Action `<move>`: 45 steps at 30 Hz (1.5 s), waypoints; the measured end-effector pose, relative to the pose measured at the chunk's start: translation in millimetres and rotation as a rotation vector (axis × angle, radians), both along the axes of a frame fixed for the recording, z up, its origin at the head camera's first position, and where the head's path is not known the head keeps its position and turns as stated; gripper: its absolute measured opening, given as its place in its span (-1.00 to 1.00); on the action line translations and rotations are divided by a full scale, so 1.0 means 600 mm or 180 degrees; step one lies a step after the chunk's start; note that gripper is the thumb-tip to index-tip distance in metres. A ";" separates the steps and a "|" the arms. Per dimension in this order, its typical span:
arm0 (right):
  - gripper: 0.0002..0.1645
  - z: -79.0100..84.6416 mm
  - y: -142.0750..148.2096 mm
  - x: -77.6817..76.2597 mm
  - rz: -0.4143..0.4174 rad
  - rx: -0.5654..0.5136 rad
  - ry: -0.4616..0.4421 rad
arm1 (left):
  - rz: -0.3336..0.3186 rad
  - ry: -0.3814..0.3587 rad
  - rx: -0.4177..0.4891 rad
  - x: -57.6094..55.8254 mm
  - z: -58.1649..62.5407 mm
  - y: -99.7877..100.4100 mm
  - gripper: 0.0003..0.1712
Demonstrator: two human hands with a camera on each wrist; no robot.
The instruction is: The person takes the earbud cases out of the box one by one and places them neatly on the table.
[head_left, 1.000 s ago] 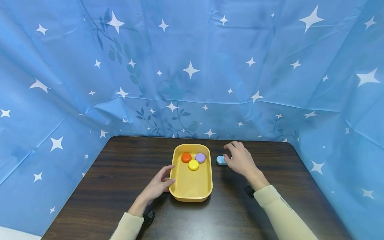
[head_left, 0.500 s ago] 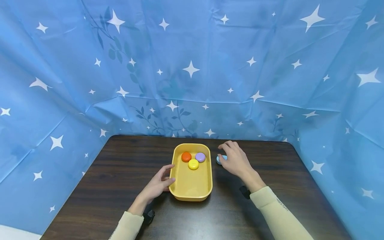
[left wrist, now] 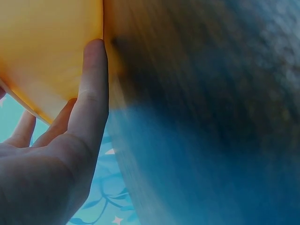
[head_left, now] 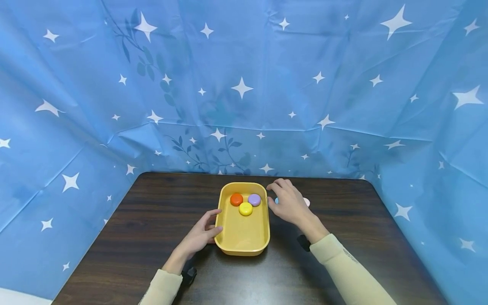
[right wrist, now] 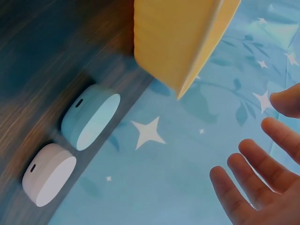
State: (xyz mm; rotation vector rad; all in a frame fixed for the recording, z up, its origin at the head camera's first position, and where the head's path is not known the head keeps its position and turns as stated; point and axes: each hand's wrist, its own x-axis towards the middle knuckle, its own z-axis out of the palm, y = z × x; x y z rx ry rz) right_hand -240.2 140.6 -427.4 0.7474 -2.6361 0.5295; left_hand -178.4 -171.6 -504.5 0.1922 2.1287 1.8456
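The yellow tray (head_left: 244,237) lies on the table, holding an orange (head_left: 237,199), a purple (head_left: 254,199) and a yellow rounded piece (head_left: 245,209). At its left side is my left hand (head_left: 198,235); in the left wrist view its spread fingers (left wrist: 93,89) touch the outer wall. My right hand (head_left: 291,205) hovers beside the right rim, fingers loosely bent with nothing between them. Partly behind it on the table are a light-blue rounded case (right wrist: 91,117) and a smaller white one (right wrist: 49,174), each with a small dark slot.
The dark wooden table (head_left: 152,203) runs back to a blue curtain (head_left: 244,110) printed with white stars. Light yellow sleeves (head_left: 337,258) and dark wrist cameras (head_left: 303,242) are on both arms.
My right hand has moved left, past over the light-blue case towards the tray's right rim. The white case now shows to the right of that hand. My left hand and the tray stay put.
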 end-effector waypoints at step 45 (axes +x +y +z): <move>-0.68 -0.026 -0.092 -0.033 0.0339 0.0403 -0.0428 | -0.0001 -0.0019 -0.0009 0.002 0.004 0.001 -0.31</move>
